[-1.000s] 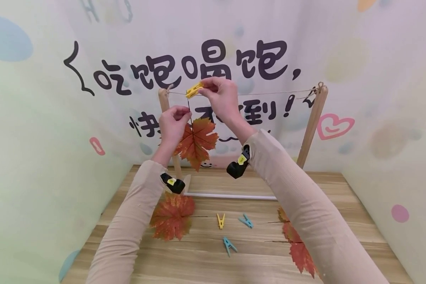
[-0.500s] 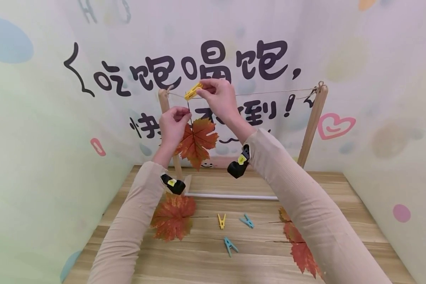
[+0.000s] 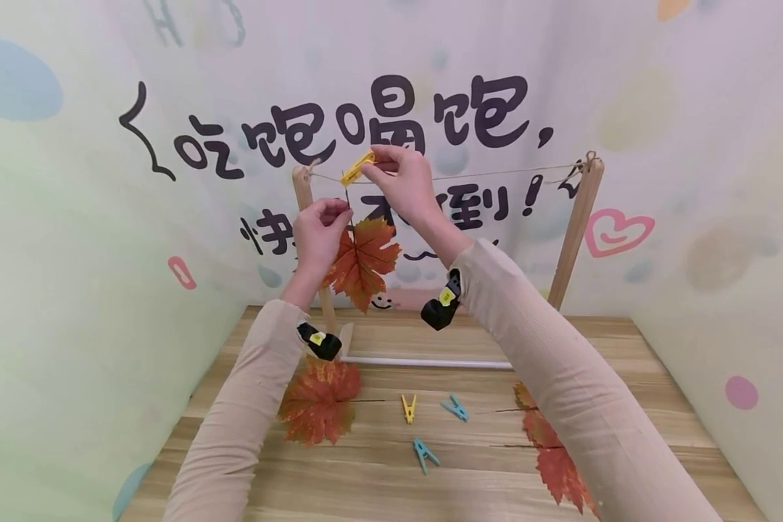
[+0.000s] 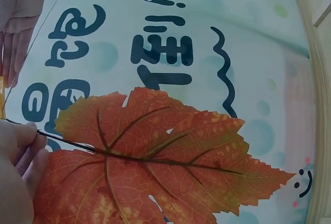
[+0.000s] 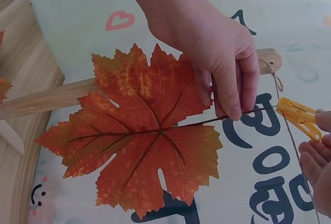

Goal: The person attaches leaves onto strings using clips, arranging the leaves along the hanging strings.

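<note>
An orange-red artificial maple leaf point(image 3: 362, 262) hangs below the twine point(image 3: 489, 173), its dark stem pointing up. My left hand point(image 3: 320, 230) pinches that stem between thumb and fingers, as the right wrist view also shows around the stem point(image 5: 201, 122). Above it, my right hand point(image 3: 404, 177) grips a yellow clothespin point(image 3: 357, 168) by its handle end. In the right wrist view the tip of the clothespin point(image 5: 284, 106) sits at the twine and the stem's upper end. Whether its jaws are fully closed on both is too small to tell.
Wooden posts point(image 3: 570, 239) hold the twine at both ends, and a white rod point(image 3: 431, 362) runs between them low down. On the table lie a leaf point(image 3: 320, 400), more leaves point(image 3: 553, 464) partly behind my right sleeve, a yellow clothespin point(image 3: 409, 409) and blue clothespins point(image 3: 424, 454).
Both hands keep nearly the same place. The clothespin has tilted slightly and lowered a little at the twine, which now dips there. The leaf stays held by its stem.
</note>
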`<state>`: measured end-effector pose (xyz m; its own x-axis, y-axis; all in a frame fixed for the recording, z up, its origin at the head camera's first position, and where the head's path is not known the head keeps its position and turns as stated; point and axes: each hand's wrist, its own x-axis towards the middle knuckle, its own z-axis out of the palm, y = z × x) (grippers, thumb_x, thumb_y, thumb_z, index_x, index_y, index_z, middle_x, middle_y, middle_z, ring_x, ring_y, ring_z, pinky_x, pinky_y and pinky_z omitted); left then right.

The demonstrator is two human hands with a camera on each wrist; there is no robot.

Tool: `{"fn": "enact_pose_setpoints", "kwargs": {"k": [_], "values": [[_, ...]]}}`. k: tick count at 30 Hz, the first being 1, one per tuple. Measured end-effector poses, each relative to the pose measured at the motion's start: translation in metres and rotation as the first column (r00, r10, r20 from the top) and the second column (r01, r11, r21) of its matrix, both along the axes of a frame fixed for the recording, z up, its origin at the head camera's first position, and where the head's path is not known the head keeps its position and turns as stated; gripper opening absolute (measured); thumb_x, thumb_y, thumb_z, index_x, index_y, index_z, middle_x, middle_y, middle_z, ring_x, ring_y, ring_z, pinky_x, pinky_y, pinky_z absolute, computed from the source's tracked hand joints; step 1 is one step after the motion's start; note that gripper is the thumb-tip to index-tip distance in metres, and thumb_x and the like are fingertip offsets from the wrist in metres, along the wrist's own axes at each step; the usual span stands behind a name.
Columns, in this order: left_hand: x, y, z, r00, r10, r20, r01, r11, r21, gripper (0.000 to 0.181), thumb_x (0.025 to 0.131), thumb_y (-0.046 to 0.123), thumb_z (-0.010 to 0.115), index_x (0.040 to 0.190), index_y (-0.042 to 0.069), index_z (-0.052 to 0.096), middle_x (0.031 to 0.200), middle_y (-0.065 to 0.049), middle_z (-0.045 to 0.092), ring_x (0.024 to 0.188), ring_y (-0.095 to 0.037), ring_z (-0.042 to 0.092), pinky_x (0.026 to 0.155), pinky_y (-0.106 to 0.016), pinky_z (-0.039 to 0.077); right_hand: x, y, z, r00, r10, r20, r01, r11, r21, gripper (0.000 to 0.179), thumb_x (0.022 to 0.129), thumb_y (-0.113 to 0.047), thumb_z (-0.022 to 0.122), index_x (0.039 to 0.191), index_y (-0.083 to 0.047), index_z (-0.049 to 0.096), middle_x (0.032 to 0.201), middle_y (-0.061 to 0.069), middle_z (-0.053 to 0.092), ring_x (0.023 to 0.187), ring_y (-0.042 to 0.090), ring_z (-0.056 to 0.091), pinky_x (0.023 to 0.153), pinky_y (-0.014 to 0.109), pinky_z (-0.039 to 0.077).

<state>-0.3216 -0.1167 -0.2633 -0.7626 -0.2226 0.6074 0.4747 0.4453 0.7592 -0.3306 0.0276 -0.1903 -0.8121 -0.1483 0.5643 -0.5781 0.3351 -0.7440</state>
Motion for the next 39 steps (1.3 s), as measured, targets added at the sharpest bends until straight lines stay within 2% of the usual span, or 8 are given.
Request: {"fn": "enact_pose_setpoints", "kwargs": {"k": [7,14,19,24,27,30,39], "values": [[0.003,0.003,-0.001,1.000,0.008,0.012,-0.008,1.000,0.003,0.017,0.083,0.010,0.065,0.096,0.000,0.067,0.093,-0.013,0.067,0.080,-0.021,0.064,0.074,-0.025,0.052,0.003,0.005,-0.003,1.000,0.003,-0.002,-0.003,0.999,-0.032,0.040,0.083,-0.015,0.065,0.120,-0.001,0.057,0.114,0.009,0.061,0.100,0.014,0.060,0.080,0.018,0.048],[0.003,0.004,-0.002,1.000,0.015,-0.022,-0.014,1.000,0.012,0.018,0.082,0.011,0.066,0.096,0.000,0.067,0.092,-0.013,0.068,0.079,-0.021,0.064,0.073,-0.026,0.052,0.005,0.013,-0.004,0.999,0.035,-0.001,-0.035,0.999,-0.039,0.042,0.084,-0.015,0.065,0.123,-0.003,0.055,0.121,0.007,0.058,0.103,0.012,0.058,0.084,0.015,0.045],[0.004,0.003,-0.002,0.999,0.021,-0.037,-0.020,1.000,0.009,0.019,0.082,0.012,0.067,0.097,0.000,0.068,0.092,-0.012,0.068,0.080,-0.021,0.065,0.074,-0.025,0.052,0.010,0.020,-0.003,0.998,0.062,-0.008,-0.062,0.997,-0.052,0.041,0.084,-0.014,0.065,0.122,-0.002,0.054,0.122,0.009,0.057,0.105,0.015,0.057,0.086,0.017,0.045],[0.007,0.002,0.000,0.996,0.037,-0.084,-0.036,0.999,0.006,0.019,0.081,0.009,0.068,0.097,-0.001,0.067,0.093,-0.013,0.068,0.081,-0.021,0.065,0.073,-0.024,0.052,0.017,0.028,-0.002,0.997,0.080,-0.023,-0.081,0.996,-0.047,0.040,0.083,-0.013,0.066,0.120,-0.002,0.055,0.121,0.008,0.057,0.106,0.018,0.056,0.088,0.020,0.045],[0.009,0.000,0.001,0.992,0.028,-0.123,-0.027,1.000,0.016,0.018,0.080,0.007,0.069,0.095,-0.002,0.067,0.091,-0.013,0.068,0.080,-0.021,0.065,0.071,-0.022,0.052,0.021,0.033,-0.003,0.997,0.079,-0.024,-0.080,0.996,-0.046,0.040,0.082,-0.012,0.067,0.119,-0.002,0.056,0.121,0.009,0.057,0.106,0.018,0.056,0.089,0.022,0.045],[0.011,-0.001,0.001,0.991,0.022,-0.135,-0.018,1.000,0.024,0.017,0.079,0.006,0.069,0.094,-0.002,0.067,0.090,-0.013,0.068,0.079,-0.020,0.065,0.071,-0.021,0.052,0.026,0.038,-0.005,0.997,0.076,-0.023,-0.077,0.996,-0.045,0.040,0.082,-0.010,0.066,0.119,0.001,0.056,0.121,0.011,0.057,0.107,0.022,0.056,0.089,0.023,0.045],[0.020,-0.007,-0.006,0.994,0.012,-0.105,-0.013,1.000,-0.006,0.018,0.079,0.007,0.069,0.094,-0.002,0.066,0.092,-0.013,0.067,0.080,-0.021,0.064,0.074,-0.023,0.052,0.034,0.059,-0.026,0.997,0.062,-0.043,-0.064,0.998,-0.030,0.038,0.081,-0.011,0.068,0.116,-0.001,0.058,0.116,0.011,0.060,0.104,0.020,0.058,0.088,0.029,0.047]]}}
